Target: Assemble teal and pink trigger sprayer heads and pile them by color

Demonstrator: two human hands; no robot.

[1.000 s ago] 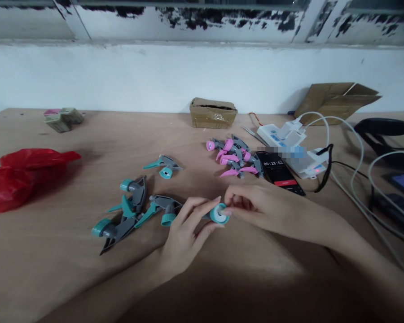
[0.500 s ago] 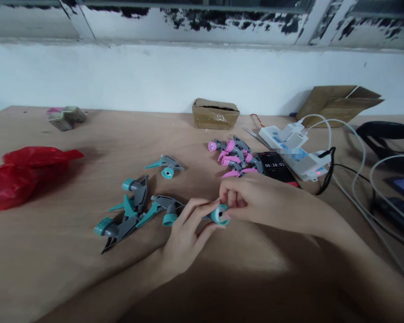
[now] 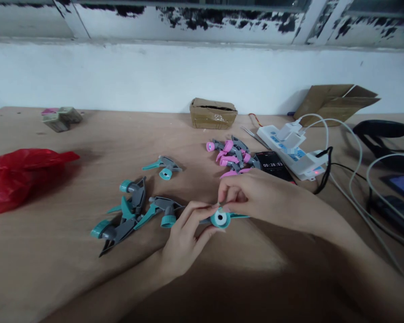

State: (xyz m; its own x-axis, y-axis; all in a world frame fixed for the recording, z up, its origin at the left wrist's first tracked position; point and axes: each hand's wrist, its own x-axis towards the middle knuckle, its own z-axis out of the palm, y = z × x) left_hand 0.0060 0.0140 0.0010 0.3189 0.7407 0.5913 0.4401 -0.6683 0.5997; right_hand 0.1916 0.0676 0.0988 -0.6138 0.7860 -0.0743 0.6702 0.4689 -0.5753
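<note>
Fingers (image 3: 194, 213) of the left hand (image 3: 182, 240) are clamped on a teal-and-gray trigger sprayer head (image 3: 224, 220), its collar (image 3: 221, 225) facing the wearer. The right hand's (image 3: 251, 195) thumb and forefinger meet at the collar's 12 o'clock; whether they grip anything, I cannot tell. Matching teal heads (image 3: 168, 219) lie toward 9 and 10 o'clock, pink heads (image 3: 229, 160) between 12 and 1.

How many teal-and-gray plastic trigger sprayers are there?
5: one sprayer in the left hand, three grouped to its left, one alone farther back. More may be hidden.
</note>
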